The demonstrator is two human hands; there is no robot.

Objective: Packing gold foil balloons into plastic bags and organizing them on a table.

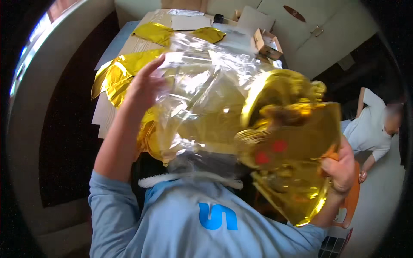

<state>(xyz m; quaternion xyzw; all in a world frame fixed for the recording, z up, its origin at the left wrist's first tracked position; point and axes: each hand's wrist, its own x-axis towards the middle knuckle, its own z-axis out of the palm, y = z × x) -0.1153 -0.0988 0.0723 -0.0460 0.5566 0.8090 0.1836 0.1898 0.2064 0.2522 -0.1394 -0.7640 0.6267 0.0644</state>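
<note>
A bundle of shiny gold foil balloons (297,129), uninflated and folded, hangs at the right with two red spots on it. My right hand (342,165) is closed on its right edge, the thumb pressed against the foil. To the left of the bundle a large clear plastic bag (206,90) spreads out, wrinkled and glossy. At the bag's left edge is my left hand (148,84), one digit stretched upward and the other fingers blurred. Whether it touches the plastic I cannot tell. More gold foil balloons (122,75) lie beside and below that hand.
Past the bag, another gold foil piece (155,32) lies on the cardboard-covered table (133,45). A small open wooden box (267,44) and a black object (218,18) are at the back. A person (370,122) in white and an orange chair (353,198) are at the right.
</note>
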